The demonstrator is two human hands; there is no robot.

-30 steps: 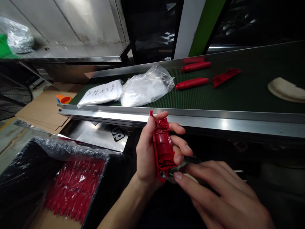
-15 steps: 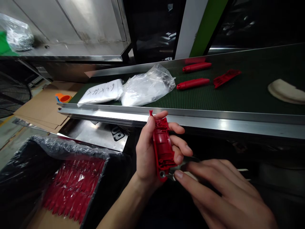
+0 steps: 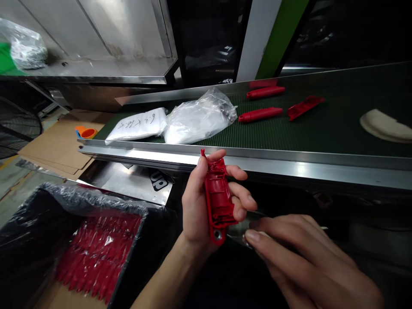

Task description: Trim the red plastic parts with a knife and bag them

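Note:
My left hand [image 3: 196, 210] is wrapped round a red plastic half-shell [image 3: 219, 191], its hollow, ribbed inside facing up. A round hole shows at the shell's near end, and a thin prong stands at the far end. Just right of that near end, my right hand [image 3: 299, 253] pinches a small metal-tipped tool [image 3: 246, 241], mostly hidden by the fingers; its exact kind cannot be made out. The tool and the shell are apart. On the green conveyor belt [image 3: 341, 128] beyond lie two red shells [image 3: 260, 114] and a third red piece [image 3: 305, 107] showing its hollow side.
White plastic bags [image 3: 196, 120] rest on the belt, behind its metal rail [image 3: 289, 169]. At the lower left, a lined black bin [image 3: 28, 214] holds several red parts [image 3: 96, 253]. Cardboard sheets [image 3: 54, 141] carry an orange ring-shaped item [image 3: 88, 133]. A pale curved piece [image 3: 384, 124] lies right.
My right hand has drawn the metal tip away to the right from the shell's end hole. My left hand and the shell have shifted very slightly left.

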